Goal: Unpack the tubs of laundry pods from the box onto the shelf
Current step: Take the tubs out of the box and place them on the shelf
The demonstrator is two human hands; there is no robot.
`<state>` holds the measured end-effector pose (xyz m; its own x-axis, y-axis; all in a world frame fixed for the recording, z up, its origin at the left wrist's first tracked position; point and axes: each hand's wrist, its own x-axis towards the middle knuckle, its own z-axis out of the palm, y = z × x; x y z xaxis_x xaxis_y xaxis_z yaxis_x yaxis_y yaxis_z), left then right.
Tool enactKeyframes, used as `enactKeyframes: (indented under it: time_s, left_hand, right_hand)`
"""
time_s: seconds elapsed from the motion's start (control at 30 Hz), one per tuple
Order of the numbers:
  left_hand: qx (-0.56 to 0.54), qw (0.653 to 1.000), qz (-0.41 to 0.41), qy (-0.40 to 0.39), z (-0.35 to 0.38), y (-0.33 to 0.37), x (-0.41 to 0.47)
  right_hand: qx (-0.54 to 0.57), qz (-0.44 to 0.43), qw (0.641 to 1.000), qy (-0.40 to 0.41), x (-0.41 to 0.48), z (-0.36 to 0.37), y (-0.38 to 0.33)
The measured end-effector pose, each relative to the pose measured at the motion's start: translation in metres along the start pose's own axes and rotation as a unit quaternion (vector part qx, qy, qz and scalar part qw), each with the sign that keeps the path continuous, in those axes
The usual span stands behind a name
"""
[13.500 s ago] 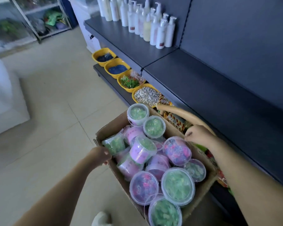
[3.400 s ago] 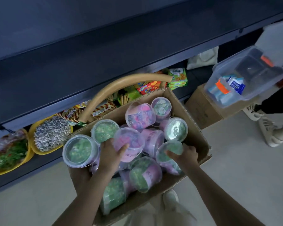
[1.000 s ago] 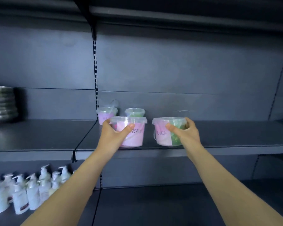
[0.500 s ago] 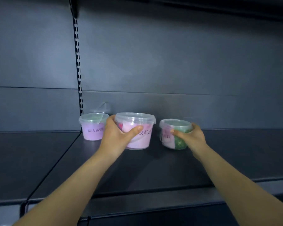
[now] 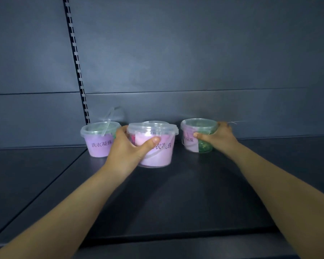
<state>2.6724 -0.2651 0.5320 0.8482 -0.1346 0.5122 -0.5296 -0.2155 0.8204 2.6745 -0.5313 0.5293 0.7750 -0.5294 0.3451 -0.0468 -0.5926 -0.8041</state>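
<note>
Three clear tubs of laundry pods with pink labels stand on the dark shelf point(image 5: 176, 199). My left hand point(image 5: 128, 148) grips the front pink tub point(image 5: 157, 148), which rests on the shelf near the middle. My right hand point(image 5: 216, 138) holds the green-filled tub point(image 5: 199, 135) against the back panel on the right. A third pink tub point(image 5: 99, 140) stands free at the left, its thin handle raised. Part of another lid shows behind the front tub. The box is out of view.
A slotted upright point(image 5: 77, 60) runs down the grey back panel point(image 5: 195, 53) left of the tubs. The shelf carries on to the left past a seam point(image 5: 45, 184) and to the right of my right hand.
My view has moved closer to the shelf. Both hands have pushed their tubs a little deeper, the green tub now close to the back panel.
</note>
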Motion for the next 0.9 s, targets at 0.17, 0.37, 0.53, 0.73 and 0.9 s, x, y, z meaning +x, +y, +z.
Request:
enactKeyframes:
  time_s: [0.17,0.37,0.53,0.73,0.9]
  left_hand:
    - [-0.001,1.000,0.003,-0.012,0.004,0.000,-0.001]
    - [-0.014,1.000,-0.004,-0.009,0.008,0.007,-0.006]
    - [-0.041,0.999,-0.013,-0.020,0.006,0.019,-0.018]
    - [-0.082,0.996,-0.014,-0.034,0.008,0.049,-0.044]
    - [-0.143,0.988,-0.017,-0.049,0.015,0.091,-0.082]
  right_hand:
    - [-0.002,0.009,1.000,-0.007,-0.001,0.000,-0.005]
    - [-0.077,-0.024,0.994,-0.070,-0.001,-0.009,-0.003]
    - [-0.099,0.041,0.992,-0.071,-0.034,-0.036,-0.017]
    - [0.084,0.089,0.990,-0.066,-0.102,-0.072,-0.031]
    - [0.293,0.130,0.946,-0.045,-0.179,-0.106,-0.042]
